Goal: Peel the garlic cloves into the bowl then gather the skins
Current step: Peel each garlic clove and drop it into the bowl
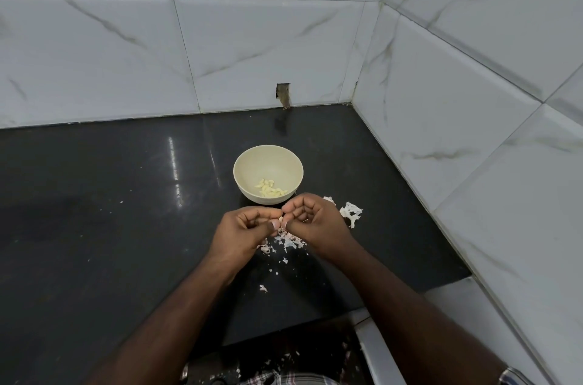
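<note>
Just in front of the bowl (268,163), the left hand (243,231) and right hand (315,222) pinch a clove (281,220) mid-peel above ungathered skins (288,241) on the table (110,227), several peeled cloves (270,188) already inside.

Bowls: one bowl (268,175) is seen.
Hands: two are counted, left hand (243,231), right hand (310,220).
Peeled cloves (271,189): too clustered to be counted.

Clove betw. left hand (244,228) & right hand (310,220) fingertips, mostly hidden.
</note>
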The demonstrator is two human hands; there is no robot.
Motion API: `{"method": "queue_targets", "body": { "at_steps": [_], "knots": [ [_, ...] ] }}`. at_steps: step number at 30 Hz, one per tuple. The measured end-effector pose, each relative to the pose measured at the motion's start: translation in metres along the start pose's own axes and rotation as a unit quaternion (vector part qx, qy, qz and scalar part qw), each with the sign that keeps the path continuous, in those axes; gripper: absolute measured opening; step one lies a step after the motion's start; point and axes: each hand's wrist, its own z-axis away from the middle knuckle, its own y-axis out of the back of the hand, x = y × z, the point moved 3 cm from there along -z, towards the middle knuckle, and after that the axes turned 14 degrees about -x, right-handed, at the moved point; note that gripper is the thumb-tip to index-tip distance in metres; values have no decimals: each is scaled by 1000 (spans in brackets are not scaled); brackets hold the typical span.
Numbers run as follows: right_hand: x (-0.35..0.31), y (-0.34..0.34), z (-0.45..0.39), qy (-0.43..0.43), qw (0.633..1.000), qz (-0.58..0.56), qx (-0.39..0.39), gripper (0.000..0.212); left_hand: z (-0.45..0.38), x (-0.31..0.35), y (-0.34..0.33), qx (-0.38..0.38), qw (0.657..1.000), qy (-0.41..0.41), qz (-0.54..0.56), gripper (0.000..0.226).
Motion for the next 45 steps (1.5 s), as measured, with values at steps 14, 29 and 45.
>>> {"method": "queue_targets", "body": {
  "at_steps": [14,29,45],
  "knots": [
    [-2,-2,5,-20,992,124,4,9,0,-3,0,18,998,15,55,3],
    [8,0,-1,-95,994,-39,-28,13,-1,-10,7,27,995,16,97,9],
    [4,20,-5,-79,966,245,36,10,-4,-17,16,51,995,58,62,18]
  ]
}}
